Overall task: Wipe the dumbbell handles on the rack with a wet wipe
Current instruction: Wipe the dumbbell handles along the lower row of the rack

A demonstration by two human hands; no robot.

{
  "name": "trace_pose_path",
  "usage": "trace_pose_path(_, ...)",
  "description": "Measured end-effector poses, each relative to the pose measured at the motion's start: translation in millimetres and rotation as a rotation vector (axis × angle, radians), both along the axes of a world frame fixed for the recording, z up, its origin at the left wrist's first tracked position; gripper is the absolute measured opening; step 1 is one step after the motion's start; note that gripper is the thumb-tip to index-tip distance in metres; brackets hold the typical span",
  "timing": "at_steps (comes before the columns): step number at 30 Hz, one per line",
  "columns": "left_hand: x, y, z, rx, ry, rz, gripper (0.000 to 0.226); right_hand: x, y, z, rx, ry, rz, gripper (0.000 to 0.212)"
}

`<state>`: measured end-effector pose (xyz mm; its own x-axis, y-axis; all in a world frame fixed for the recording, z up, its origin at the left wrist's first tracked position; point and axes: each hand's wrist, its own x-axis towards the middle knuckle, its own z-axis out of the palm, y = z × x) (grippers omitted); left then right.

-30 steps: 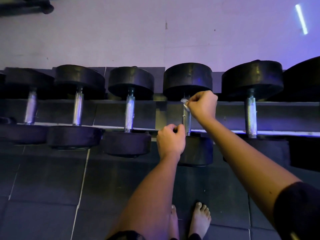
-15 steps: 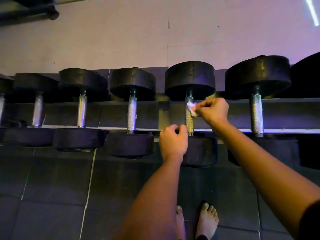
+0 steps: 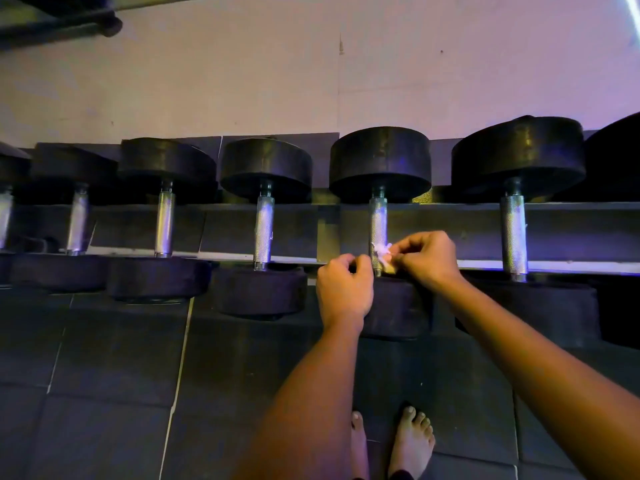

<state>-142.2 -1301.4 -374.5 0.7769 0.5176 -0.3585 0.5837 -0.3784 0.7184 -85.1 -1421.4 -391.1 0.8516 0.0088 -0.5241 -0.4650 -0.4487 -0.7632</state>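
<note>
A pale wall [image 3: 242, 81] fills the upper half of the view and dark floor tiles [image 3: 104, 393] the lower, with a long dark rack [image 3: 571, 233] running from side to side between them. A row of black dumbbells lies across the rack, each with one head at the rack's back edge against the wall and the other hanging over its front edge. The dumbbell being wiped [image 3: 380, 161] sits right of the rack's middle, between a smaller neighbour [image 3: 265, 168] to its left and a larger neighbour [image 3: 517, 157] to its right; both stand close enough to hem the hands in. The right forearm crosses the larger neighbour's front head, and the left forearm and wrist cover part of the wiped dumbbell's own front head. A dark bar [image 3: 62, 26] juts in at the top left corner of the view. The right hand [image 3: 429, 259] pinches a crumpled white wet wipe [image 3: 381, 252] against the lower part of the knurled metal handle [image 3: 378, 216], just above the rack's front edge. The left hand [image 3: 343, 292] is curled just left of the handle's lower end, near the right hand but apart from it; whether it grips anything cannot be told. Two bare feet [image 3: 412, 441] stand on the tiles below
</note>
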Motion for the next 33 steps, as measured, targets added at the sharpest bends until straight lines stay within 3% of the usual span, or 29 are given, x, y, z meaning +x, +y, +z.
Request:
trace_pose_path(4,-1.0,0.2,1.8,-0.025,0.029,-0.022,0.029,42.1,18.1,6.1,-0.01,-0.163,-0.195,0.012)
trace_pose_path(7,-0.5,0.2,4.1,-0.04,0.027,-0.024,0.03,58.2,26.9,8.0,-0.047,-0.216,-0.215,0.012)
trace_pose_path(9,-0.9,0.3,3.0,-0.036,0.034,-0.022,0.035,44.7,26.1,10.7,-0.083,-0.215,-0.167,0.004)
trace_pose_path(15,1.0,1.4,-0.9,0.014,0.004,-0.006,0.032,-6.6,14.7,14.9,-0.202,-0.146,0.085,0.01)
trace_pose_path(20,0.4,1.7,-2.1,-0.008,-0.004,0.002,0.032,27.4,34.6,18.7,-0.307,-0.375,0.118,0.01)
trace_pose_path(24,0.2,0.6,-1.2,-0.023,0.009,0.006,0.031,44.2,44.2,19.0,-0.381,-0.438,0.186,0.015)
trace_pose_path(29,0.5,1.9,-3.5,-0.017,-0.001,0.007,0.033,4.5,27.4,19.3,-0.422,-0.254,0.39,0.009)
trace_pose_path(33,1.1,1.1,-3.7,-0.012,0.0,0.012,0.032,5.2,23.3,15.9,-0.341,-0.278,0.325,0.008)
